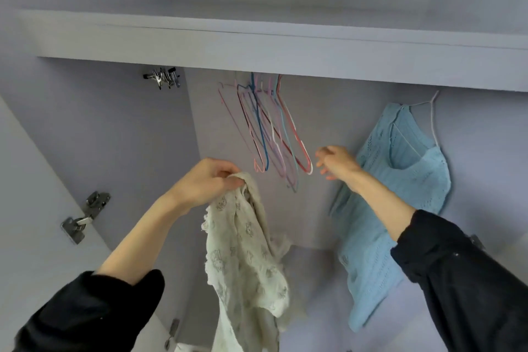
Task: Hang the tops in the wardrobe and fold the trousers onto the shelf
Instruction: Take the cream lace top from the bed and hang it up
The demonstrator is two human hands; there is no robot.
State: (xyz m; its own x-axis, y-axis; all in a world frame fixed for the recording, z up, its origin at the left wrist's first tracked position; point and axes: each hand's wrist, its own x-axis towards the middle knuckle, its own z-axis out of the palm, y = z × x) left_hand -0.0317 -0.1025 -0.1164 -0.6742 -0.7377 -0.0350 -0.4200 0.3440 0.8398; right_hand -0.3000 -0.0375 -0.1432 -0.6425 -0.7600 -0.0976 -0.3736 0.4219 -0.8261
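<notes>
We see the left hand (206, 181) gripping a cream printed top (245, 260) by its upper edge, fabric hanging below. Empty wire hangers (271, 128) hang above. Right hand (336, 162) beside them, fingers spread, holding nothing. Blue knit top (400, 186) hangs at right.

The shelf edge (285, 57) hides the hangers' (268, 128) hooks.
</notes>
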